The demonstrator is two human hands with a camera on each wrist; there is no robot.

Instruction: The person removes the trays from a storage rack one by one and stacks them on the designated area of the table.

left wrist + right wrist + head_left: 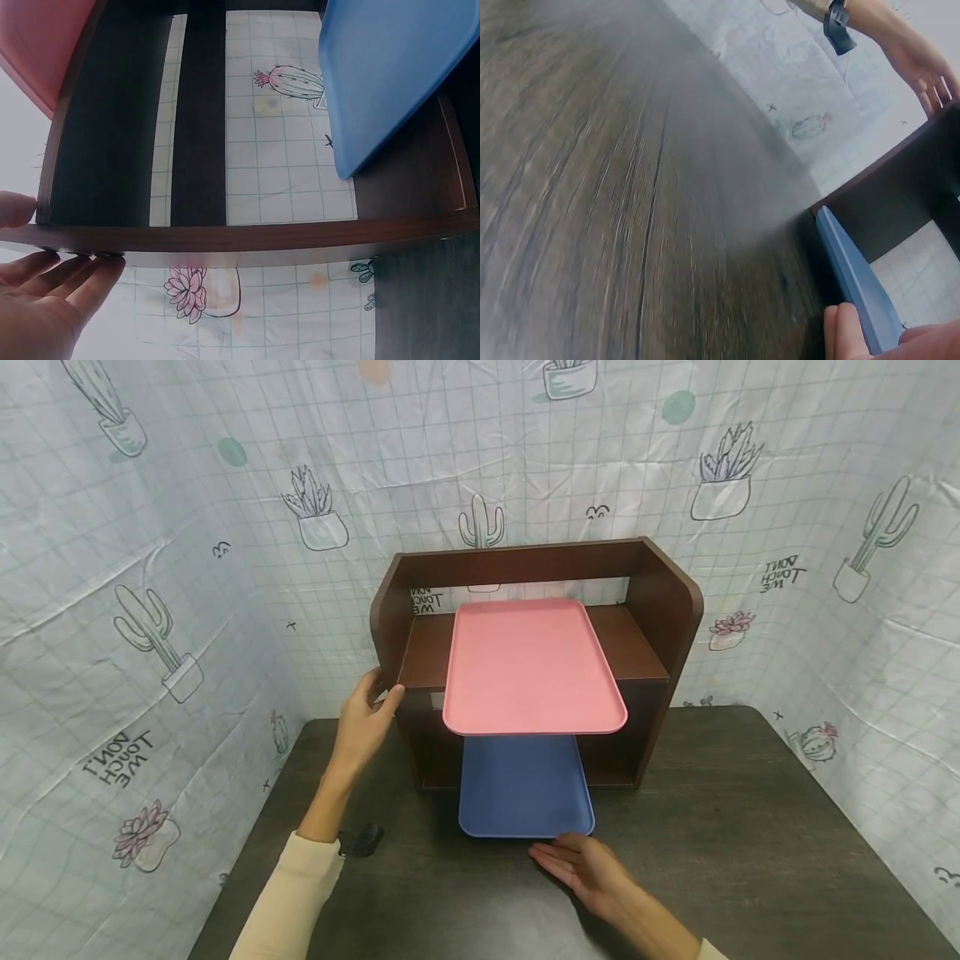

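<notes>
Blue tray is pinched at front edge by right hand. Shelf is gripped at side by left hand.

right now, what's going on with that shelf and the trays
A person's left hand grips the side of a brown shelf unit, while the right hand is at the front edge of a blue tray. That tray sticks out from the lower compartment. Above it, a pink tray lies on the upper shelf, also jutting out in front.

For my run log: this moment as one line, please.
left hand: grips shelf unit; right hand: at front edge of blue tray; pink tray: overhanging upper shelf
</notes>
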